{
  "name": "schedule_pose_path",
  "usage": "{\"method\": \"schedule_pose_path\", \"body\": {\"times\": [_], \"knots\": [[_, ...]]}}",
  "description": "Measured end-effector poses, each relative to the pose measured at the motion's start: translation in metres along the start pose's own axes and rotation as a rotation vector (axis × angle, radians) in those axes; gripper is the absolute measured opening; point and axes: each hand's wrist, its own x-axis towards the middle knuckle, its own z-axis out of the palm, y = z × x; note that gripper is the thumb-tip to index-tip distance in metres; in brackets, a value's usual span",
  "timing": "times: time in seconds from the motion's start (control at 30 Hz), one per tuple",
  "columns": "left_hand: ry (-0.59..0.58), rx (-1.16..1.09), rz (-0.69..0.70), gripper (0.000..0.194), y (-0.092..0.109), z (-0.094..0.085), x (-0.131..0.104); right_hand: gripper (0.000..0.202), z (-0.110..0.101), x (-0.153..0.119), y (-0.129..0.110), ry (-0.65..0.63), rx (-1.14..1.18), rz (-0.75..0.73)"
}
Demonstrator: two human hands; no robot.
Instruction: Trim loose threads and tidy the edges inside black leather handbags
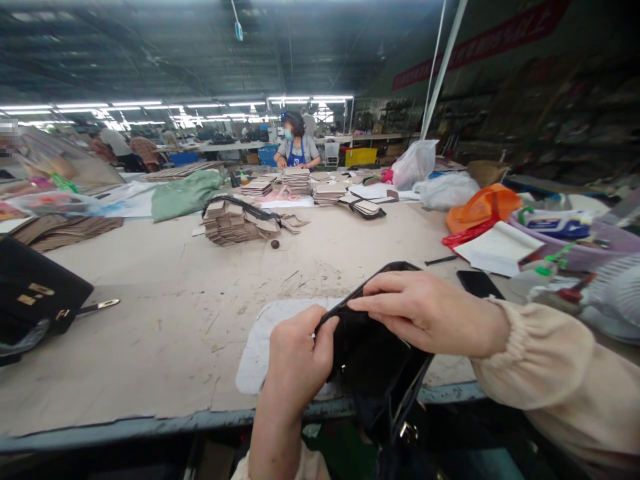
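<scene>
A black handbag (373, 360) hangs partly over the near edge of the table, its mouth open toward me and its dark lining showing. My left hand (301, 350) pinches the bag's left rim between thumb and fingers. Along the far rim lies my right hand (420, 310), its fingers closed over the edge with the tips reaching inside. Gold-coloured metal fittings show low on the bag. Beneath it and to its left is a white board (257, 347) with rounded corners.
A second black handbag (40, 287) with gold clasps stands at the left. Stacked brown pieces (225, 223) lie farther back. To the right are a phone (479, 284), a notepad (500, 247), a purple basin (600, 245) and a white fan (617, 293). Across the table sits a person (299, 143) in a blue apron.
</scene>
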Motion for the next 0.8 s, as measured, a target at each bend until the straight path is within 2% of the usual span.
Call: {"method": "schedule_pose_path", "body": {"times": [0.13,0.3,0.8], "knots": [[0.006,0.003,0.007,0.021,0.0003,0.0,-0.0008,0.044,0.0019,0.0059,-0.0033,-0.06,-0.11,-0.043],[0.006,-0.005,0.001,0.022,-0.0004,0.0001,-0.0013,0.039,0.0041,0.0091,-0.0036,-0.081,-0.189,-0.064],[0.007,0.009,0.014,0.021,-0.001,0.0011,-0.0012,0.042,0.0049,0.008,-0.0042,-0.061,-0.185,-0.079]]}}
